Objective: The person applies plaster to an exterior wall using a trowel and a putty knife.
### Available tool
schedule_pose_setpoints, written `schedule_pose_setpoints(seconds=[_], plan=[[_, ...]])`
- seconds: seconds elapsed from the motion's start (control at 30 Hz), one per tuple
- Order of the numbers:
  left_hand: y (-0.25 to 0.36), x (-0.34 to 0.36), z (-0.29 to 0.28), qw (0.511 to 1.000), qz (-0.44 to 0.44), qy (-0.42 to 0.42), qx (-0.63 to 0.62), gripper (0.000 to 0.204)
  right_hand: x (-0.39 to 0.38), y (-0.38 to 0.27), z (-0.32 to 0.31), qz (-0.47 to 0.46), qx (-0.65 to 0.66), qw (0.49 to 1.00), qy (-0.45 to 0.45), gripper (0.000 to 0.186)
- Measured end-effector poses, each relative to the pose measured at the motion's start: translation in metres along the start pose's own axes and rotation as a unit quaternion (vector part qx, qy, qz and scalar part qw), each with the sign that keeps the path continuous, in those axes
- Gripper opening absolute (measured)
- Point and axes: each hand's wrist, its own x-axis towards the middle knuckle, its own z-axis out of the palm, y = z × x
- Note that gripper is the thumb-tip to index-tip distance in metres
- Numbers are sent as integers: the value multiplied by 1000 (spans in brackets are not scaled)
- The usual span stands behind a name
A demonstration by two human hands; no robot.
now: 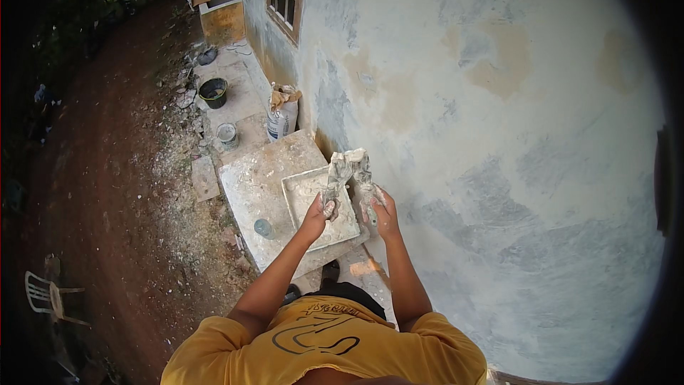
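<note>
My left hand (321,209) and my right hand (383,212), both smeared with white, are raised above a table. The left grips the lower left end of a putty-smeared, arch-shaped piece (349,162); the right closes on its lower right end. I cannot tell whether this is one limp piece or two tools meeting at the top under the thick whitish putty. Below it lies a shallow square tray (299,207) coated with pale putty, partly hidden by my hands and the piece.
A spattered table (249,178) bears the tray and a small cup (263,227). Beyond are an open sack (283,117), a pail (227,135) and a black bucket (213,93). A patchy plastered wall (484,150) rises on the right. A white chair (50,296) stands at left.
</note>
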Motion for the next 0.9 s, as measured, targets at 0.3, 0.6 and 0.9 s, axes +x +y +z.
schedule_pose_setpoints(seconds=[0.3,0.6,0.9], plan=[[21,-9,20,977,-110,55,-173,23,10,30,-21,-336,-657,668,93,24],[33,-14,1,959,-107,114,-237,18,-15,51,-36,-296,-561,764,120,22],[-1,-30,41,961,-138,61,-231,20,-115,14,5,100,202,964,141,33]])
